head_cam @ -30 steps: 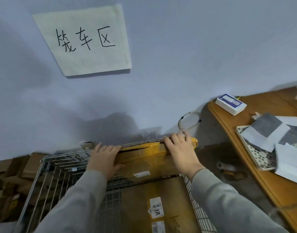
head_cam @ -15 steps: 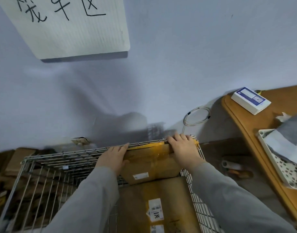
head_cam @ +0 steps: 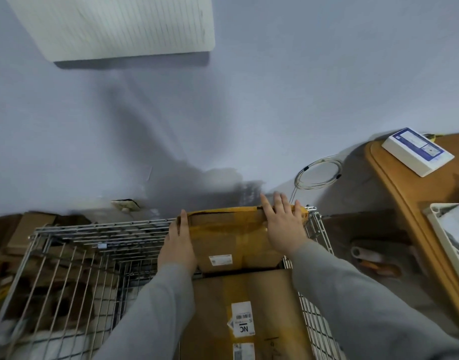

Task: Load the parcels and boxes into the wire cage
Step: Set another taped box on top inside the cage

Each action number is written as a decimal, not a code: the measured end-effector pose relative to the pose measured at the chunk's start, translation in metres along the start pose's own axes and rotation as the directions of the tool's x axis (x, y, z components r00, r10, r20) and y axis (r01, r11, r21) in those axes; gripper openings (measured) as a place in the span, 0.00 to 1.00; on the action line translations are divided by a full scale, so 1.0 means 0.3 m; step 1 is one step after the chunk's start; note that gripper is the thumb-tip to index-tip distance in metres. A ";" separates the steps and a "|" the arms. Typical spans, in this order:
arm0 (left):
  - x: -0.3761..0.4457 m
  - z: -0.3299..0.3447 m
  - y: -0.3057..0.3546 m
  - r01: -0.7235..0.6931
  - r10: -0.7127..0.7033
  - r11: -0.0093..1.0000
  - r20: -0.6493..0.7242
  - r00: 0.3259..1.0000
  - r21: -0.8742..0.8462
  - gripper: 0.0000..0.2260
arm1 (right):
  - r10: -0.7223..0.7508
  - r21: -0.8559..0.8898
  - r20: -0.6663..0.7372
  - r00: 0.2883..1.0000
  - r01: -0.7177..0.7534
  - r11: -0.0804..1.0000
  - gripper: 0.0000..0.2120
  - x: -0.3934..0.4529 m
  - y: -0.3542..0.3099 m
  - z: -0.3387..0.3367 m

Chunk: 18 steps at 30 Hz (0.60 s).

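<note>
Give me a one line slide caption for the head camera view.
Both hands, left hand and right hand, flat against a taped cardboard box at the wire cage's far wall.

Wire cage (head_cam: 75, 258) on the floor (head_cam: 353, 222), holding a large flat cardboard box (head_cam: 272, 302) and, against its far side, a yellow-taped box (head_cam: 231, 237). To the right, wooden worktop (head_cam: 394, 193) carrying a white-and-blue device (head_cam: 418, 152) and a white tray (head_cam: 441, 229).
</note>
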<state>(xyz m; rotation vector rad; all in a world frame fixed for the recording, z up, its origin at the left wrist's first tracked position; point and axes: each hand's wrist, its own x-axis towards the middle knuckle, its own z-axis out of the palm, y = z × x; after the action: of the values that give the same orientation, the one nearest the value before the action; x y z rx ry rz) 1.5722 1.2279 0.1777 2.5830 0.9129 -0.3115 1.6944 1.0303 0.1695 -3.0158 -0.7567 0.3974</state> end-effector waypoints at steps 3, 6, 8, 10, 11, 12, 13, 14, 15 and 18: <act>0.020 -0.024 -0.006 0.009 -0.003 0.993 0.049 0.999 -0.115 0.41 | 0.015 0.033 0.003 1.000 -0.015 0.999 0.30 0.022 0.006 -0.003; 0.004 -0.044 -0.019 0.004 0.011 0.989 0.098 0.995 -0.151 0.38 | 0.018 0.071 0.037 0.999 -0.020 0.997 0.34 0.026 0.003 -0.012; -0.007 -0.051 -0.030 -0.010 0.027 0.985 0.103 0.994 -0.170 0.37 | 0.040 0.136 0.021 0.999 -0.042 0.990 0.39 0.016 -0.003 -0.027; -0.013 -0.054 -0.050 -0.014 0.031 0.984 0.094 0.995 -0.176 0.37 | 0.040 0.186 -0.050 0.998 -0.030 0.982 0.42 -0.001 -0.014 -0.040; -0.017 -0.056 -0.059 -0.013 0.030 0.983 0.090 0.996 -0.182 0.37 | 0.019 0.186 -0.093 0.995 -0.002 0.983 0.42 -0.012 -0.022 -0.044; -0.023 -0.064 -0.063 -0.009 0.026 0.982 0.088 0.996 -0.189 0.37 | -0.014 0.177 -0.132 0.991 0.037 0.984 0.41 -0.023 -0.033 -0.047; -0.029 -0.072 -0.064 -0.006 0.023 0.981 0.087 0.996 -0.193 0.36 | -0.050 0.169 -0.159 0.986 0.077 0.983 0.39 -0.033 -0.045 -0.049; -0.038 -0.080 -0.066 -0.006 0.023 0.980 0.081 0.996 -0.199 0.36 | -0.086 0.166 -0.177 0.980 0.116 0.979 0.37 -0.046 -0.061 -0.051; -0.048 -0.087 -0.067 -0.008 0.024 0.978 0.076 0.997 -0.207 0.35 | -0.116 0.166 -0.185 0.976 0.147 0.975 0.36 -0.059 -0.075 -0.051; -0.096 -0.105 -0.079 -0.003 0.019 0.976 0.072 0.997 -0.218 0.34 | -0.157 0.194 -0.167 0.973 0.188 0.963 0.32 -0.099 -0.121 -0.047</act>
<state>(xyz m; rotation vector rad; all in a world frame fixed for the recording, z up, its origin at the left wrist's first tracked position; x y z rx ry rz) 1.5375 1.2422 0.2089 2.3597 0.8558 -0.2848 1.6557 1.0494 0.1930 -2.7215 -0.8955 0.2252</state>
